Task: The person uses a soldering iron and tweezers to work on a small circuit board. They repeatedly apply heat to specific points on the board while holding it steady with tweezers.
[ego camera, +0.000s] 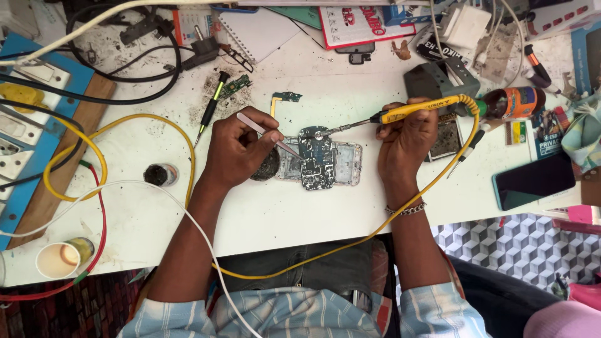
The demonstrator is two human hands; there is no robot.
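A paper cup (pixel 57 259) with a brownish inside stands at the near left edge of the white bench (pixel 300 213), and a small round jar (pixel 161 174) with dark contents sits beside a loop of yellow cable (pixel 94 141). At centre lies an opened phone (pixel 322 161), its circuit board (pixel 316 156) exposed. The left hand (pixel 238 150) rests on the bench just left of it, fingers closed around metal tweezers (pixel 266 133) whose tips reach the board. The right hand (pixel 407 141), wrist bent inward and ringed by 1 chain bracelet (pixel 405 209), grips a yellow soldering iron (pixel 400 112); its tip touches the board's upper edge. A red-and-white flat package (pixel 363 24) lies at the far edge, an orange-labelled bottle (pixel 516 102) on its side to the right, and a dark-screened phone (pixel 533 181) near the right edge.
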